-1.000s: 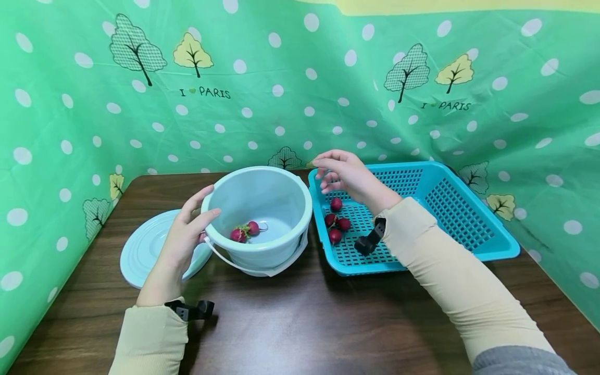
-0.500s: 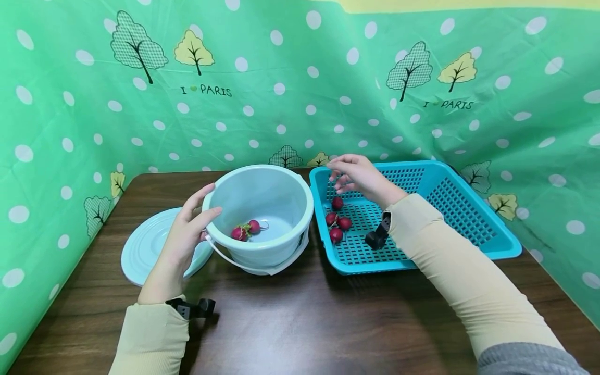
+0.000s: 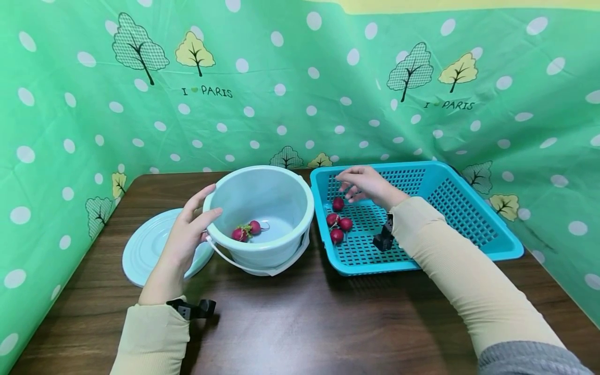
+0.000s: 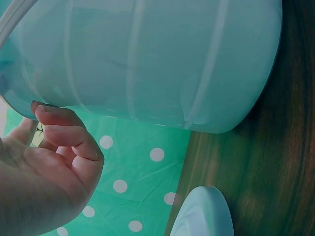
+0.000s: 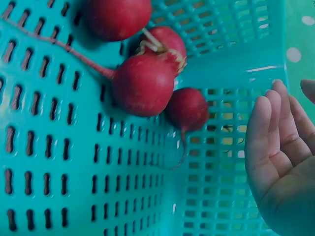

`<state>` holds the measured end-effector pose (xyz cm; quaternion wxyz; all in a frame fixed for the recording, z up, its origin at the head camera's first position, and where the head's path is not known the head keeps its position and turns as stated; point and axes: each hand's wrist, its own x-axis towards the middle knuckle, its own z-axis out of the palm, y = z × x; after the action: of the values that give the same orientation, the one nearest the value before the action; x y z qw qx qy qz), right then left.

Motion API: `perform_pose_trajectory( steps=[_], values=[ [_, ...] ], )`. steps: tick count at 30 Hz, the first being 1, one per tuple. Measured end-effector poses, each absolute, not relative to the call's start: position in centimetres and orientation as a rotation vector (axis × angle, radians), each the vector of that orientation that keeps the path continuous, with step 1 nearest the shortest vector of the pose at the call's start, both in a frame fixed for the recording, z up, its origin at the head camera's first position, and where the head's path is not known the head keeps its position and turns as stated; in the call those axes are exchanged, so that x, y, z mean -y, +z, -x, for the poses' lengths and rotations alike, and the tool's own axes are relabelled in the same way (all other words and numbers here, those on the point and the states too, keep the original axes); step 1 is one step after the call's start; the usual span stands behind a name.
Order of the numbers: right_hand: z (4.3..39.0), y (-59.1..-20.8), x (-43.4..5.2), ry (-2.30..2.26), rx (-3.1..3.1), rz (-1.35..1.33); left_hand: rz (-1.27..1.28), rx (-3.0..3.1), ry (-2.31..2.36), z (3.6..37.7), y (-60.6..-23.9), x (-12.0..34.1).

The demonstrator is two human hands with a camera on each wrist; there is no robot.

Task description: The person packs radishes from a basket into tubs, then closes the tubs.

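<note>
My left hand (image 3: 199,211) holds the pale blue bucket (image 3: 281,190) at its left rim, thumb over the edge and fingers on the outer wall (image 4: 147,59). Two red radishes (image 3: 246,230) lie on the bucket's floor. My right hand (image 3: 352,187) hovers open and empty inside the turquoise slotted basket (image 3: 422,172), just above and right of the topmost radish (image 3: 338,203). Three more radishes (image 3: 338,225) lie clustered below it. In the right wrist view the radishes (image 5: 142,83) sit left of my straight fingers (image 5: 268,132).
The bucket's round lid (image 3: 145,245) lies flat on the brown table (image 3: 300,323) to the left, partly under my left hand. Green dotted cloth (image 3: 300,104) walls the table at the back and both sides. The basket's right half holds nothing.
My right hand has moved right from above the bucket's edge and dropped lower into the basket, closer to the radishes. The left hand and bucket have stayed put.
</note>
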<state>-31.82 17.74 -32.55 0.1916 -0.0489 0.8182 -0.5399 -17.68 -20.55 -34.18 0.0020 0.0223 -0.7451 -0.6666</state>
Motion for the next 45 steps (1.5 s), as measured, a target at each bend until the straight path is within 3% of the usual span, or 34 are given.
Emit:
perform_pose_trajectory(
  steps=[45],
  values=[
    [32.5, -35.8, -18.5, -1.052, -2.28, 0.161, -0.058, 2.34, -2.091, 17.7, -34.2, 20.7]
  ],
)
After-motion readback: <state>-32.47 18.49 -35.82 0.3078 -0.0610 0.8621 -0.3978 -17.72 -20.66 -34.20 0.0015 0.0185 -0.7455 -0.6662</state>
